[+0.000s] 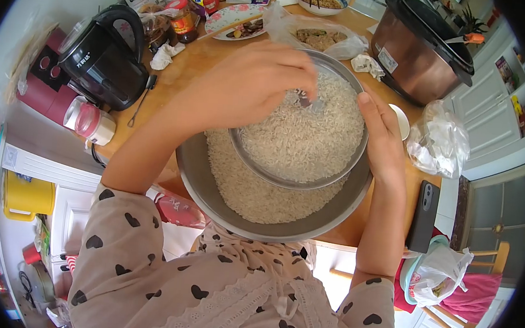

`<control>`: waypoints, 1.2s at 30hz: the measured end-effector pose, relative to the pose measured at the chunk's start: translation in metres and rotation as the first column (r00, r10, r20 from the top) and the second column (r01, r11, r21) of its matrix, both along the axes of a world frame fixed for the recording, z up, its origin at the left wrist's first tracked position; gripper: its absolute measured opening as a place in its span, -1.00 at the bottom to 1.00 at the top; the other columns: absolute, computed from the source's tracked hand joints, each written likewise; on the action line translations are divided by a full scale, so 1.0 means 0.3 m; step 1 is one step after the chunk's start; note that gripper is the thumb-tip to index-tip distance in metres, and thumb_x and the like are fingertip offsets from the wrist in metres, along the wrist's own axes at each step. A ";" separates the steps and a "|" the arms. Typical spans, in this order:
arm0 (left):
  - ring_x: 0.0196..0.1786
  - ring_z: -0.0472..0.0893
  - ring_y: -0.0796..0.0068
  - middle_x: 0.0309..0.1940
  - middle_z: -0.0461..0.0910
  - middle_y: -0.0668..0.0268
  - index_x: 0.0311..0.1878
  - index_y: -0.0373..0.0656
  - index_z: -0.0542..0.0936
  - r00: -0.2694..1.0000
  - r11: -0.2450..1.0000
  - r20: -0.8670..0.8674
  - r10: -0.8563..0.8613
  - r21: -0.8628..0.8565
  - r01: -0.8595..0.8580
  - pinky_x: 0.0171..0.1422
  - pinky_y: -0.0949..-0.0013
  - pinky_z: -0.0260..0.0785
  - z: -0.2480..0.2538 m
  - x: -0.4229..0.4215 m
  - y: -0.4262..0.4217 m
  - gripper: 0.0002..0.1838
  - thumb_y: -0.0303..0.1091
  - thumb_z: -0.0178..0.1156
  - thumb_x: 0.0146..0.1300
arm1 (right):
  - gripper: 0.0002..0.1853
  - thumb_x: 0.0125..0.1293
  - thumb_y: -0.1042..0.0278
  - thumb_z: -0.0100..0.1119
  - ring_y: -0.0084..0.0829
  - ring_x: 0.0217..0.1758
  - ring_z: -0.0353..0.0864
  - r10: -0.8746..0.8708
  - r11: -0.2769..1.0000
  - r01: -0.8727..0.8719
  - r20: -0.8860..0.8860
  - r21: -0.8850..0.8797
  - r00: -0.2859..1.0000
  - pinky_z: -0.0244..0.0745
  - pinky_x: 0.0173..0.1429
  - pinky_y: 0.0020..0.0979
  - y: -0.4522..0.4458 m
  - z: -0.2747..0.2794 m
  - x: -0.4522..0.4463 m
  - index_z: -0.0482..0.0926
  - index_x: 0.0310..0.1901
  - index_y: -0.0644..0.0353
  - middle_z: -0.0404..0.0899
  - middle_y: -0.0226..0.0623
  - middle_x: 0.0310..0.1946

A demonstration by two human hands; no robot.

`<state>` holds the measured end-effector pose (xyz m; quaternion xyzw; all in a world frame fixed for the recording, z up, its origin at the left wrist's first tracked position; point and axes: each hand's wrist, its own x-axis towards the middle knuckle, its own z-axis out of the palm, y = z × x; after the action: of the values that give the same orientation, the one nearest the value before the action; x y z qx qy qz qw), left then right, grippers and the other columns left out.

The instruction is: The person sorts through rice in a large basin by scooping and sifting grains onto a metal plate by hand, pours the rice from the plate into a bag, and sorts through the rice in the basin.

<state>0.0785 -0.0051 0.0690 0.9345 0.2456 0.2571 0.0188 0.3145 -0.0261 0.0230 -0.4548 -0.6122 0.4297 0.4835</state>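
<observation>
- The rice lies in a shallow metal pan, directly under the left hand's fingertips and inside the curve of the right hand.
- The right hand grips the pan's rim, thumb on top; this grip probably keeps the pan level and steady while the left hand is in the rice.
- The left hand reaches over the pan with its fingers bent and tips drawn together at the grains; I cannot tell whether it pinches anything.
- Below both hands, on the body side, a large metal bowl holds more rice. The pan sits over its mouth, likely so that stray grains drop back inside.
- Just right of the right hand is a small white dish, with a clear plastic bag farther out; a phone lies nearer the body, at the edge of the tabletop.
- Beyond the right hand stands a large cooker; beyond the left, a patterned plate; to its left, a black kettle.
- The left hand hides part of the pan's far-left rim, the fingertips are blurred, and rice covers the pan's base, so any holes cannot be made out.
- The pan conceals the bowl's far side, and the white dish is partly behind the right hand.
</observation>
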 end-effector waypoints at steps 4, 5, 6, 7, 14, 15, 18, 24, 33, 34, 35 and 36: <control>0.07 0.50 0.17 -0.01 0.52 0.21 -0.16 -0.19 0.60 0.987 0.997 0.152 -0.052 0.066 0.042 0.12 0.14 0.33 -0.088 0.096 0.011 -0.76 -0.58 0.11 0.09 | -0.53 0.49 0.11 -0.03 -0.47 0.14 0.47 0.020 1.000 -0.020 -0.006 0.023 1.000 0.26 0.27 -0.48 0.007 -0.011 0.005 0.48 0.19 0.36 0.58 -0.22 0.05; 0.07 0.49 0.16 0.00 0.51 0.21 -0.15 -0.19 0.60 0.984 0.994 0.152 -0.092 0.081 0.080 0.13 0.14 0.33 -0.102 0.104 0.006 -0.77 -0.57 0.12 0.10 | -0.53 0.49 0.11 -0.03 -0.47 0.13 0.47 0.018 0.999 -0.018 -0.005 0.032 1.000 0.26 0.27 -0.48 0.010 -0.015 0.007 0.48 0.18 0.37 0.59 -0.22 0.04; 0.07 0.49 0.15 0.02 0.51 0.21 -0.15 -0.20 0.60 0.980 0.988 0.151 -0.133 0.096 0.119 0.13 0.14 0.33 -0.104 0.111 -0.002 -0.78 -0.56 0.12 0.11 | -0.52 0.48 0.10 -0.03 -0.46 0.13 0.47 0.017 0.999 -0.017 0.001 0.041 1.000 0.26 0.27 -0.48 0.009 -0.014 0.008 0.48 0.18 0.37 0.59 -0.21 0.04; 0.06 0.49 0.14 0.00 0.51 0.21 -0.16 -0.19 0.59 0.984 0.987 0.082 -0.161 0.006 0.161 0.13 0.14 0.32 -0.092 0.101 -0.010 -0.78 -0.57 0.12 0.10 | -0.51 0.48 0.09 -0.02 -0.46 0.14 0.47 0.014 0.999 -0.015 0.007 0.049 1.000 0.26 0.27 -0.48 0.007 -0.011 0.007 0.48 0.18 0.37 0.59 -0.21 0.04; 0.00 0.48 0.13 -0.11 0.52 0.21 -0.18 -0.15 0.58 0.991 0.991 -0.115 -0.072 -0.117 0.059 0.14 0.15 0.32 0.015 -0.003 -0.021 -0.73 -0.64 0.07 0.03 | -0.45 0.45 0.00 0.01 -0.44 0.14 0.47 0.010 1.000 -0.010 -0.022 0.012 1.000 0.28 0.26 -0.46 0.035 -0.047 0.011 0.47 0.18 0.39 0.58 -0.16 0.04; 0.00 0.48 0.13 -0.12 0.52 0.21 -0.17 -0.15 0.58 0.994 0.995 -0.104 -0.031 -0.098 0.021 0.14 0.15 0.32 0.015 0.004 -0.019 -0.70 -0.65 0.07 0.02 | -0.45 0.45 0.01 0.01 -0.44 0.13 0.47 -0.002 1.000 0.002 -0.018 0.008 1.000 0.28 0.25 -0.46 0.030 -0.042 0.009 0.48 0.18 0.39 0.58 -0.17 0.04; 0.04 0.48 0.14 -0.07 0.51 0.21 -0.10 -0.14 0.57 0.990 0.989 0.000 -0.143 -0.047 0.143 0.16 0.15 0.32 -0.015 0.065 -0.024 -0.68 -0.62 0.10 0.04 | -0.47 0.46 0.02 0.00 -0.43 0.11 0.48 -0.026 1.000 0.026 -0.001 0.004 1.000 0.29 0.24 -0.45 0.010 -0.017 0.003 0.48 0.17 0.39 0.59 -0.17 0.03; 0.14 0.46 0.17 0.06 0.49 0.25 -0.02 -0.11 0.58 0.923 0.924 -0.095 -0.372 -0.132 0.359 0.22 0.16 0.31 -0.030 0.130 -0.061 -0.67 -0.47 0.21 0.09 | -0.48 0.46 0.04 0.01 -0.43 0.09 0.49 -0.019 0.999 0.018 0.024 0.041 1.000 0.30 0.22 -0.46 0.005 -0.009 0.008 0.49 0.15 0.39 0.59 -0.18 0.00; 0.12 0.48 0.21 0.04 0.53 0.28 -0.10 -0.13 0.62 0.988 0.992 -0.092 -0.124 -0.029 0.122 0.19 0.16 0.34 0.045 0.032 0.025 -0.76 -0.47 0.19 0.12 | -0.48 0.46 0.04 0.02 -0.44 0.10 0.49 0.022 1.000 -0.022 -0.027 0.006 0.999 0.30 0.23 -0.47 0.025 -0.035 0.016 0.48 0.16 0.40 0.59 -0.18 0.01; 0.12 0.48 0.20 0.04 0.53 0.28 -0.10 -0.13 0.62 0.985 0.990 -0.106 -0.135 -0.051 0.130 0.19 0.16 0.34 0.052 0.030 0.020 -0.75 -0.47 0.19 0.12 | -0.48 0.46 0.04 0.01 -0.44 0.10 0.49 0.015 1.000 -0.015 -0.022 0.010 1.000 0.30 0.23 -0.47 0.021 -0.032 0.013 0.48 0.16 0.40 0.59 -0.18 0.01; 0.11 0.48 0.20 0.03 0.53 0.28 -0.09 -0.13 0.62 0.982 0.988 -0.120 -0.145 -0.075 0.136 0.19 0.15 0.34 0.057 0.028 0.009 -0.75 -0.47 0.19 0.12 | -0.48 0.46 0.04 0.01 -0.44 0.10 0.49 0.011 1.000 -0.010 -0.017 0.013 1.000 0.31 0.23 -0.47 0.019 -0.030 0.012 0.48 0.16 0.40 0.60 -0.18 0.01; 0.10 0.49 0.19 0.02 0.52 0.28 -0.09 -0.13 0.61 0.979 0.985 -0.133 -0.154 -0.097 0.141 0.19 0.15 0.34 0.057 0.028 -0.002 -0.74 -0.47 0.19 0.12 | -0.48 0.46 0.04 0.01 -0.44 0.11 0.49 0.022 1.000 -0.021 -0.025 0.008 0.999 0.31 0.23 -0.47 0.018 -0.029 0.013 0.48 0.16 0.40 0.60 -0.18 0.02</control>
<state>0.0868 -0.0057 0.0861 0.9642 0.1873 0.1776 0.0613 0.3183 -0.0208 0.0143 -0.4408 -0.6125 0.4382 0.4884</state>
